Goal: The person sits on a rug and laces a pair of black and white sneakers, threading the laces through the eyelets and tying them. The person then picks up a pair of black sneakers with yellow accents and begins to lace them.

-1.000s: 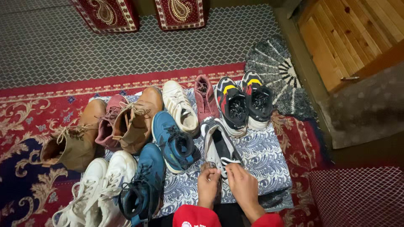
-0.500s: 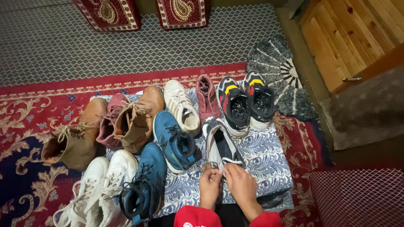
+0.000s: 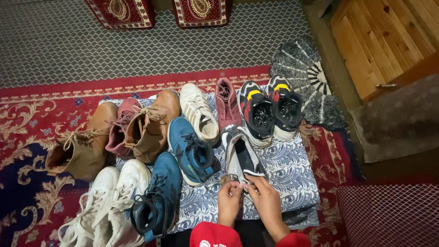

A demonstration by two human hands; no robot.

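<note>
A black-and-white sneaker [image 3: 240,155], lying on a blue patterned cloth [image 3: 292,174] among other shoes, is pinched at its heel end by the left hand [image 3: 228,201] and right hand [image 3: 265,201], fingers closed, apparently steadying it.

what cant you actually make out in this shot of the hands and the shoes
- Head view: the heel end of the black and white shoe is covered by the left hand and right hand.
- Whether the fingers pinch a lace or only the shoe's edge is too small and dim to tell.
- The white sneakers are cut off by the bottom edge.
- Part of the maroon shoe is hidden behind the tan boots.
</note>
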